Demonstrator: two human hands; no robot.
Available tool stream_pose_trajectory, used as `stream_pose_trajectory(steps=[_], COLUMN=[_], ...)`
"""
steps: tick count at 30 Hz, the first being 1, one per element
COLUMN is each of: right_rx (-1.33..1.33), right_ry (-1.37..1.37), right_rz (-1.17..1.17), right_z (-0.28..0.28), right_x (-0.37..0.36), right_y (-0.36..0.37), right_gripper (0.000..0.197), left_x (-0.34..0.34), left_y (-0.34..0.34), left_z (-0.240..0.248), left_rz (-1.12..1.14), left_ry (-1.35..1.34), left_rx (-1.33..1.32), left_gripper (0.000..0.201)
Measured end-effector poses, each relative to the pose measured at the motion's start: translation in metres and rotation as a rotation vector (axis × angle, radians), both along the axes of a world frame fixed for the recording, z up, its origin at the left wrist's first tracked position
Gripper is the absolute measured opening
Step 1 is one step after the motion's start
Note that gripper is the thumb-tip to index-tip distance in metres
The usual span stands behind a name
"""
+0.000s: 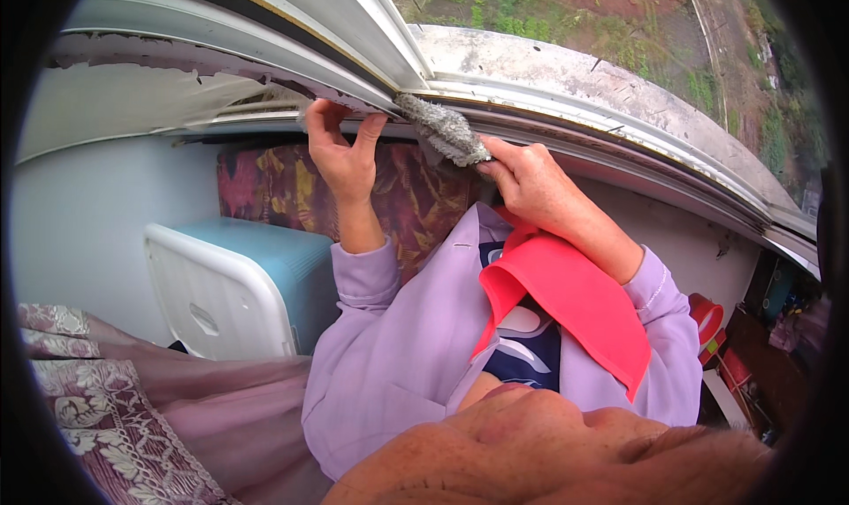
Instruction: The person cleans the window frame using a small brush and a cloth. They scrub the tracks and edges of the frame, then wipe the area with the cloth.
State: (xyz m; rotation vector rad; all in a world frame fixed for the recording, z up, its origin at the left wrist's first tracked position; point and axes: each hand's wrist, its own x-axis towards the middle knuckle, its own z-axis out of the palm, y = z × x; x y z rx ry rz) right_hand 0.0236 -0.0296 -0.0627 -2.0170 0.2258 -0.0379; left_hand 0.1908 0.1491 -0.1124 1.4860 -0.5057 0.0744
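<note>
My right hand (535, 182) pinches the near end of a grey, shaggy cleaning brush (439, 129). The brush lies slantwise against the white window frame (416, 58), its far end touching the track where the sash edge meets it. To the left, my left hand (345, 156) is raised to the lower edge of the window sash (256, 76), which has ragged, peeling paint. Its fingertips curl against that edge and are partly hidden, with the thumb pressed up beside them.
Outside the pane runs a weathered ledge (566, 67). Below my left arm stands a blue and white plastic container (217, 293) beside a patterned panel (265, 182). A lace-edged curtain (133, 408) hangs at the lower left. Assorted items, including a red roll (705, 315), crowd the right.
</note>
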Motion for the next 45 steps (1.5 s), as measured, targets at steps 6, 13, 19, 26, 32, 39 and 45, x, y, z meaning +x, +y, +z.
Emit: stream_pose_trajectory(steps=[6,13,19,26,32,39,45], right_rx=[0.004,0.042,0.013,-0.145,-0.005,0.166,-0.014], right_ry=[0.166,0.012,0.051,-0.148,-0.017,0.16,0.069], right_rz=[0.032,0.023,0.012,-0.113,-0.275,-0.646,-0.782], right_z=[0.016,0.0,0.004,-0.015,0.004,0.007,0.016], right_x=[-0.017,0.0,-0.013,-0.027,-0.075,-0.174,-0.22], right_y=[-0.008,-0.003,-0.007,-0.009,-0.027,-0.047,-0.042], right_gripper=[0.03,0.03,0.033,0.041,0.04,0.032,0.04], left_x=[-0.001,-0.001,0.0,0.004,0.006,0.001,0.002], left_y=[0.001,0.001,0.002,0.005,0.009,0.004,0.004], left_z=[0.002,0.0,-0.001,-0.007,-0.01,-0.003,-0.005], left_rz=[-0.006,0.007,-0.005,-0.003,-0.014,-0.007,-0.001], left_ry=[0.019,0.041,0.03,0.001,0.033,-0.019,0.004], left_rx=[-0.01,-0.022,-0.008,0.01,-0.018,-0.009,-0.022], left_gripper=[0.05,0.048,0.048,0.043,0.049,0.035,0.045])
